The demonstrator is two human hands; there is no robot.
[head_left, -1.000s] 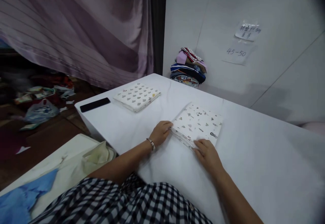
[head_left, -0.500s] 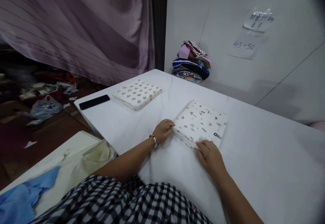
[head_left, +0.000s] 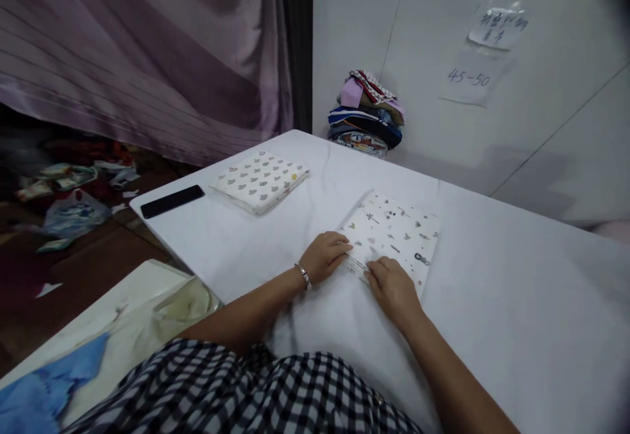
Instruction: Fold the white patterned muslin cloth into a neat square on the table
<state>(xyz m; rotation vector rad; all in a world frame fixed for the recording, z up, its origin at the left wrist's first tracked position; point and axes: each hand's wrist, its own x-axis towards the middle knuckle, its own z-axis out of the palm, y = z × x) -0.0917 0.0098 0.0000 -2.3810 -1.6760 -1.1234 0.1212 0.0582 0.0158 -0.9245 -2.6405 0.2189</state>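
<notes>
A folded white cloth with small dark prints point(head_left: 398, 237) lies on the white table point(head_left: 492, 303) in front of me. My left hand point(head_left: 325, 257) rests on its near left corner with curled fingers pressed on the edge; a bracelet circles the wrist. My right hand point(head_left: 391, 286) lies on the near edge beside it, fingers bent down over the layered folds. Both hands touch the cloth close together.
A second folded printed cloth point(head_left: 260, 181) lies at the far left, with a black phone point(head_left: 172, 201) near the table's left edge. A pile of coloured clothes point(head_left: 367, 115) sits by the wall. A cloth bag point(head_left: 162, 309) stands low left; litter covers the floor.
My hands have drawn closer together along the cloth's near edge, the left sliding onto the corner and the right moving left. The view shifted slightly.
</notes>
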